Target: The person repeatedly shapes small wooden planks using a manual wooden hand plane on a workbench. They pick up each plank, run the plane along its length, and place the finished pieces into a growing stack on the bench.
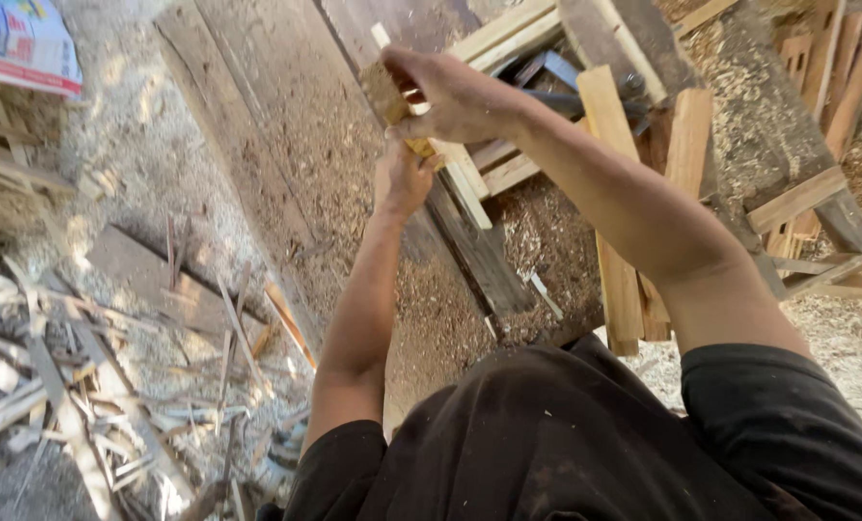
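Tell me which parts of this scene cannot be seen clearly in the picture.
- Head view: the right hand covers most of the small yellowish wooden block, so its full shape is hidden.
- The left hand shows only its back; its fingers and grip are hidden.
- The long pale wooden strip is partly hidden under both hands.
- The dark metal tool lies partly behind the right forearm.
- The printed bag is cut off by the top-left edge.

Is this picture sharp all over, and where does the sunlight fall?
Head view: dappled sun glares on the sawdust floor at left; the right hand, gripping a wooden block, and the left hand are slightly motion-soft; the dark shirt sits in shade.
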Demonstrator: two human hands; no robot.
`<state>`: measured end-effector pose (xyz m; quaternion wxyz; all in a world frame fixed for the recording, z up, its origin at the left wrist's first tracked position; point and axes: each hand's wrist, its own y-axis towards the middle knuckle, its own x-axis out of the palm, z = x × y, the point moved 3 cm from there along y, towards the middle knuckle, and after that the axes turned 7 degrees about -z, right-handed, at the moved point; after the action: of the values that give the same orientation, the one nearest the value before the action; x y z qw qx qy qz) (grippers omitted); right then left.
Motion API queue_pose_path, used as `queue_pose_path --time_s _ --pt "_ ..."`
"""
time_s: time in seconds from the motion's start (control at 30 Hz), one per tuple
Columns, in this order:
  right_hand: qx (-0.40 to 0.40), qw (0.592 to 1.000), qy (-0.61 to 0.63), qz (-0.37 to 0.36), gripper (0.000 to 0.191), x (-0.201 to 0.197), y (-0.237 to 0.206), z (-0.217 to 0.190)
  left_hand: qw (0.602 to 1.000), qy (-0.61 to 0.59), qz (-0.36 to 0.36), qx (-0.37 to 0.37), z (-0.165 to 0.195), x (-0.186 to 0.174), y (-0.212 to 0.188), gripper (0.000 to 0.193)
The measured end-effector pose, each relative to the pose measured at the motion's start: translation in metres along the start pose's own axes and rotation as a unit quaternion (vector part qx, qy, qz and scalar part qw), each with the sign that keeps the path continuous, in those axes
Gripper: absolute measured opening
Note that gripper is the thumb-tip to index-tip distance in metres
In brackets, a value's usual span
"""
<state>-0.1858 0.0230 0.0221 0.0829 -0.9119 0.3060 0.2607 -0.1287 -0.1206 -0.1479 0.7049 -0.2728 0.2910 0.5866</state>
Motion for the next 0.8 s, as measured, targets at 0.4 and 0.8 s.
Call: queue_pose_path --time_s 0.4,0.8 --pt "-0.115 0.928 -0.351 -0.042 0.074 0.046 -0.098 -0.109 0.791 -0.597 -0.12 -0.054 0.075 -0.132 -0.055 0.06" --pt "0.059 0.998 -0.024 -0.011 0.059 0.022 -0.055 -0.068 0.979 -0.141 -0.143 -0.023 0.076 -0.039 -0.104 0.047"
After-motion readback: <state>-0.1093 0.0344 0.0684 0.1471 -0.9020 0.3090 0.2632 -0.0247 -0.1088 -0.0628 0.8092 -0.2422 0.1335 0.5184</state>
